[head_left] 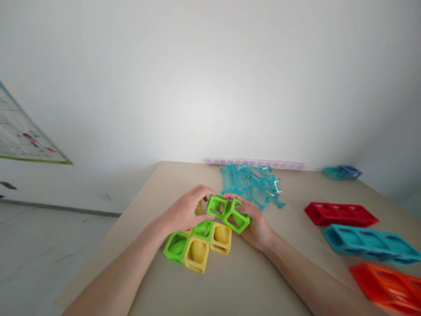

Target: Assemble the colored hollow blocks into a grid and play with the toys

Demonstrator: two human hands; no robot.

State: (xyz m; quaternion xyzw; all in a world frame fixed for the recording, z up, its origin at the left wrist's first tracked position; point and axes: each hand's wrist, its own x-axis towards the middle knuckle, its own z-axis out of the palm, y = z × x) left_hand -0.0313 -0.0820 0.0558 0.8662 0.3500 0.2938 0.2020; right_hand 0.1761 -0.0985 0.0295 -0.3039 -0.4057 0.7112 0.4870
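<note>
Head view; clock directions taken from the green-and-yellow cluster.

Item: left hand [192, 208], one, at 12 o'clock. Partly closed, fingers at the upper edge and thumb at the lower edge of the first green cube [217, 206]; grasping it. A small yellow piece [198, 208] shows between thumb and fingers; whether gripped, cannot tell.

Item: right hand [258, 226], one, at 2 o'clock. Curled around the second green cube [244, 224], open-sided like the first; one finger extends over the top toward the first. The two green cubes meet at 1 o'clock, the second tilted; whether locked together, cannot tell.

Item: green-and-yellow cluster [198, 252], cubes side by side on the counter [237, 281], just below the hands, partly covered by the left.

Item: translucent blue pieces [237, 180], heaped, 1 o'clock; lilac strip [255, 163] behind, along the wall.

Item: bars with openings, three: red bar [340, 213], between 2 and 3 o'clock; teal bar [371, 243], 3; orange bar [391, 285], between 3 and 4, cut by the frame.

Item: blue pieces [348, 172], far corner, 2 o'clock.
</note>
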